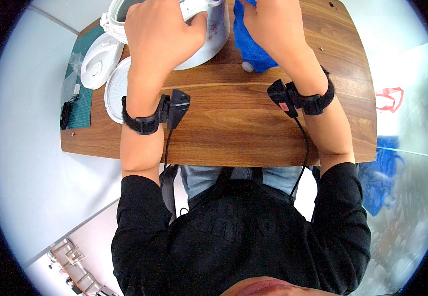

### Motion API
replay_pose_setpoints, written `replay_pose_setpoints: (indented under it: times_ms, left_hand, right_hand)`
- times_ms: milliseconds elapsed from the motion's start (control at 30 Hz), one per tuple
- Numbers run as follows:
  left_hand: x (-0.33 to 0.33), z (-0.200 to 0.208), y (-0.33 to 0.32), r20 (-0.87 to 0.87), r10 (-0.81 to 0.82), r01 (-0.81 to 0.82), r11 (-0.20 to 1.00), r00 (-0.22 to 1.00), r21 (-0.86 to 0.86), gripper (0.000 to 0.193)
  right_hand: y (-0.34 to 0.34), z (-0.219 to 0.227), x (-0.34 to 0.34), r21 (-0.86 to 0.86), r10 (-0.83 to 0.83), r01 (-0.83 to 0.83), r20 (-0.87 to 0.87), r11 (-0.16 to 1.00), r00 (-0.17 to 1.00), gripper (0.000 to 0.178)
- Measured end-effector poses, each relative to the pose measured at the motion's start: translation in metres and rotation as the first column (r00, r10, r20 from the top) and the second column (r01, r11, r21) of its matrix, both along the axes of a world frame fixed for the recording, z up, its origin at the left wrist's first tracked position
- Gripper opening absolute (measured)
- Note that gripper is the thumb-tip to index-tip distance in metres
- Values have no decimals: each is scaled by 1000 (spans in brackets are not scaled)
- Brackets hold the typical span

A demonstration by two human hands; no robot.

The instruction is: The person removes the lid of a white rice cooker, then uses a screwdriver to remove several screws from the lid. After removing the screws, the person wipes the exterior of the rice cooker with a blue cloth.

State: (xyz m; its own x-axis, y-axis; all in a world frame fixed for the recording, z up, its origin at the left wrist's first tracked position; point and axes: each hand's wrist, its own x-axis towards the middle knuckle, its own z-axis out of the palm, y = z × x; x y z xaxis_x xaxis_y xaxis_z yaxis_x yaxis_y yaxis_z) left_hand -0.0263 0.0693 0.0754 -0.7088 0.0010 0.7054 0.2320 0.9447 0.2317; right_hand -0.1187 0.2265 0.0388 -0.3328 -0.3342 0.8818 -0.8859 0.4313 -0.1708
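A white pot-shaped kitchen appliance (216, 42) with a pink flower print stands at the far edge of the view, cut off by the frame. A clear-edged ring and grey inner part show at its upper left. My left hand (162, 32) reaches over its white rim, thumb bent against it; the other fingers are out of sight. Bunched blue cloth (254, 52) hangs from my right hand (275, 22), which is closed on it beside the appliance, fingertips beyond the frame. A small whitish round thing (247, 66) pokes out at the cloth's lower end.
Left of the appliance lie an oval white cover (98, 61) and a round white ribbed disc (116, 91). Under them is a green cutting mat (83, 106) with a black item (66, 114). Black sensor straps with cables circle both my wrists. The wooden table (224, 133) has curved edges.
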Motion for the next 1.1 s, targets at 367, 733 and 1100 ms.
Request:
replay_pose_setpoints:
  times_ms: [367, 733, 1100]
  left_hand:
    - [-4, -6, -10, 22, 19, -20, 1000, 1000, 24, 30]
    - [0, -9, -17, 43, 85, -82, 995, 995, -61, 32]
    - [11, 15, -17, 240, -26, -26, 977, 971, 210, 28]
  right_hand:
    - [-10, -6, -2, -13, -26, 25, -92, 1000, 995, 36]
    - [-6, -1, 6, 46, -21, 24, -60, 999, 998, 34]
    - [6, 19, -3, 48, 13, -11, -42, 999, 999, 37]
